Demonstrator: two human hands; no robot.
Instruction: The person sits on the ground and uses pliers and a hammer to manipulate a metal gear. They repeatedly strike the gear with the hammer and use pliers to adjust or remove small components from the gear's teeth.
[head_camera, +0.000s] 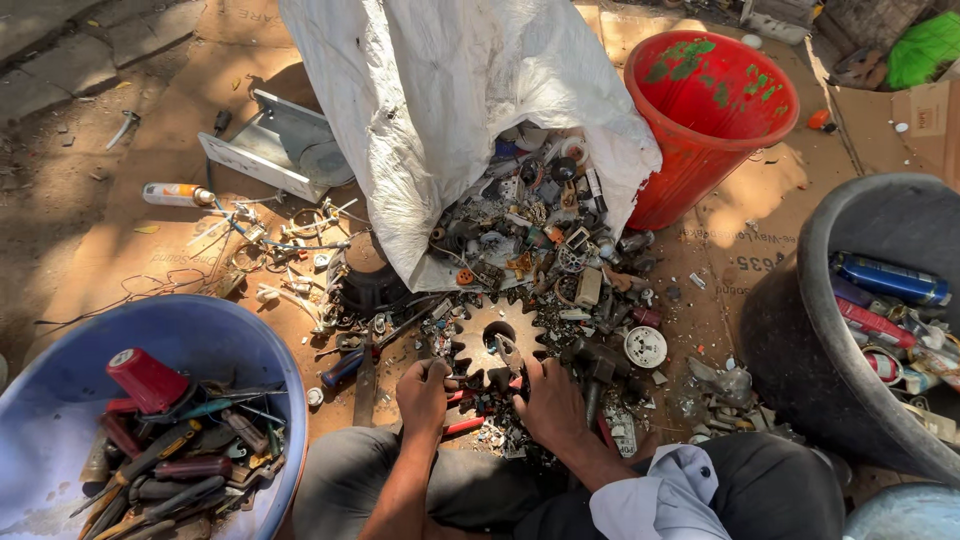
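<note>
A large rusty toothed gear wheel (497, 340) lies on the ground amid a pile of small scrap parts (540, 235). My left hand (423, 395) grips its lower left rim, fingers curled over the teeth. My right hand (548, 400) rests on the lower right rim, fingers on the teeth near a small metal piece at the hub. A red-handled tool (463, 427) lies under the gear between my hands. The scrap spills from the mouth of a white woven sack (440, 90) just beyond the gear.
A blue basin (215, 330) of tools and a red cap sits at left. A red bucket (700, 140) stands behind right, a black tub (830, 300) with cans at right. Wires, a spray can (175, 194) and a metal bracket (270, 150) lie on cardboard.
</note>
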